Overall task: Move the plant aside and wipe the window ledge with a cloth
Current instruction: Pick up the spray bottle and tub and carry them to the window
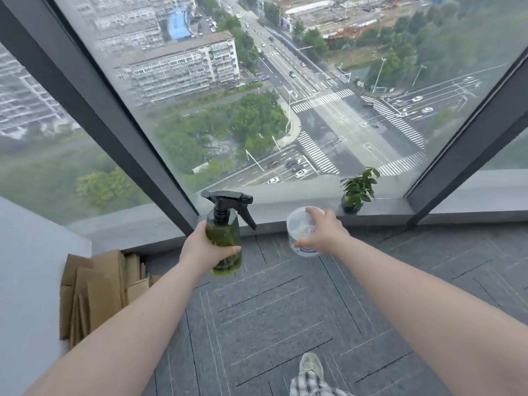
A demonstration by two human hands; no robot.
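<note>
Gripping a green spray bottle (225,247) with black trigger head: left hand (204,247), fingers wrapped fully round the body, bottle upright above the carpet floor (285,310). Right hand (323,234): fingers spread and curled over a clear round plastic container (303,234), clasping its top and side. Plant (357,191): small, in a dark pot, standing on the window ledge (400,205), just beyond the right hand, untouched. Folded cardboard (94,290): leaning at lower left.

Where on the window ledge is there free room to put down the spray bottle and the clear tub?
The window ledge is bare from the dark frame post on the left up to the plant. A shorter bare stretch lies between the plant and the right post. Only the plant's spot is occupied. The left hand holds the spray bottle, the right hand the clear tub.
</note>
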